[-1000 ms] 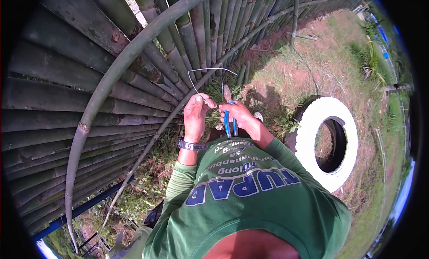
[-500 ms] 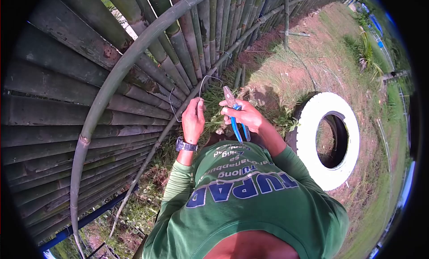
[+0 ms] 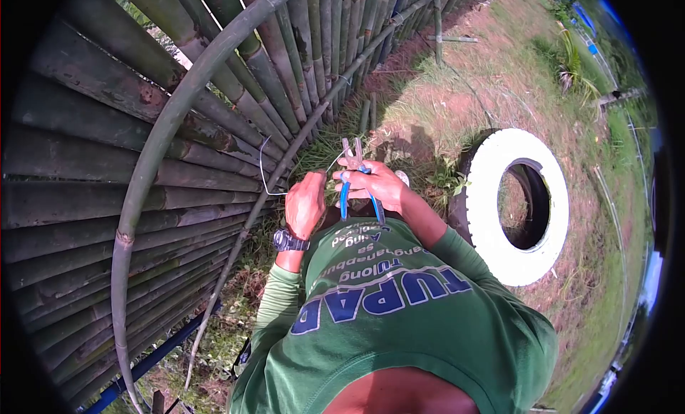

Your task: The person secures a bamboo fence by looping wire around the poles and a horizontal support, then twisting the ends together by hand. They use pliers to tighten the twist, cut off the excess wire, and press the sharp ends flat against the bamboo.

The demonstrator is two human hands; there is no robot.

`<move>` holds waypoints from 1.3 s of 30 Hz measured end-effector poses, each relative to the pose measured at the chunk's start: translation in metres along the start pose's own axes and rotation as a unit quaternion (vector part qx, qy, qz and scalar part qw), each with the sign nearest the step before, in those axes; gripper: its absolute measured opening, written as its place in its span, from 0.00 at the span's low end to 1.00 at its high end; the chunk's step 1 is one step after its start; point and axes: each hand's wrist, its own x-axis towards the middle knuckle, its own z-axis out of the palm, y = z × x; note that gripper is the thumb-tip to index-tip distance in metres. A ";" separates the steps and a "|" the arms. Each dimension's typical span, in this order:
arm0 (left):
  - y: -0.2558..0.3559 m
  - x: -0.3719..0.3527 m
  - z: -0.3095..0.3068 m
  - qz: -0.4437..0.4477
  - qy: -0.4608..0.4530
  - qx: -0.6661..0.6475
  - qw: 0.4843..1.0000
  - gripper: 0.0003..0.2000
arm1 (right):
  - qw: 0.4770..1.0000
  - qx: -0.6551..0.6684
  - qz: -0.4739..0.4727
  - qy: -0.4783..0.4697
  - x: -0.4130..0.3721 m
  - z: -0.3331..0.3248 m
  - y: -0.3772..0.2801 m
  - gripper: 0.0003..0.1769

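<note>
My left hand (image 3: 305,205), with a watch (image 3: 291,240) at its wrist, is closed on a thin wire (image 3: 263,173) beside the bamboo fence. The wire bends around near the fence's lower rail, and its other end rises from my fingers toward the pliers' jaws. In my right hand (image 3: 382,187) is a pair of blue-handled pliers (image 3: 346,198). Their handles are spread and the jaws stand apart, pointing away from me. Both hands are close together in front of my green shirt (image 3: 385,328).
The bamboo fence (image 3: 78,164) fills the left side, with a curved bamboo pole (image 3: 153,153) and a lower rail (image 3: 292,151) across its slats. A white-painted tire (image 3: 481,207) stands to the right on grassy ground. Short bamboo stakes (image 3: 364,115) rise ahead by the fence.
The pliers' handles and jaws have spread wider. My left hand has turned and come lower, and the wire's free end now leans toward the pliers. The view has shifted slightly.
</note>
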 end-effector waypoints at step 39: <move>-0.025 -0.007 -0.073 -0.273 0.147 -0.653 0.691 0.18 | 0.991 -0.077 -0.097 0.048 0.017 -0.038 0.015 0.25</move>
